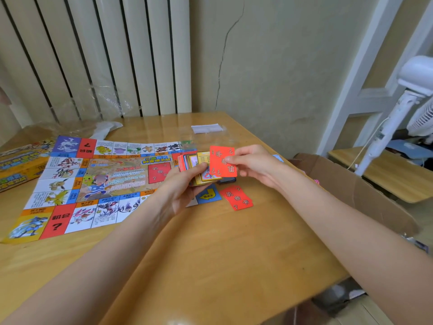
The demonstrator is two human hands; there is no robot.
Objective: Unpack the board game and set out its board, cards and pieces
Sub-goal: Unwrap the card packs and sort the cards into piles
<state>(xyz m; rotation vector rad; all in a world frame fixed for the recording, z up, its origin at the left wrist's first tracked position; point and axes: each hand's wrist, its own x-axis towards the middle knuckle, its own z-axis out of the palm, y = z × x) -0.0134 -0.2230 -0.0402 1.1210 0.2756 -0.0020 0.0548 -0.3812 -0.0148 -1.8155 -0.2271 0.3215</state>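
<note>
wooden table (210,254) under us; nearest, our left hand (185,184) curls round a fanned stack of cards (196,165), kept off the surface, we judge, for sorting; our right hand (255,163) pinches a red card (221,160) just drawn from the stack; another red card (236,197) lies just below the stack; left of it the colourful board (93,179) lies flat and unfolded; far left of the stack, the box (21,165)

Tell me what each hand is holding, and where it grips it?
The left hand grips a fanned stack of cards from below, at its near end. The right hand pinches a single red card by its right edge.
</note>
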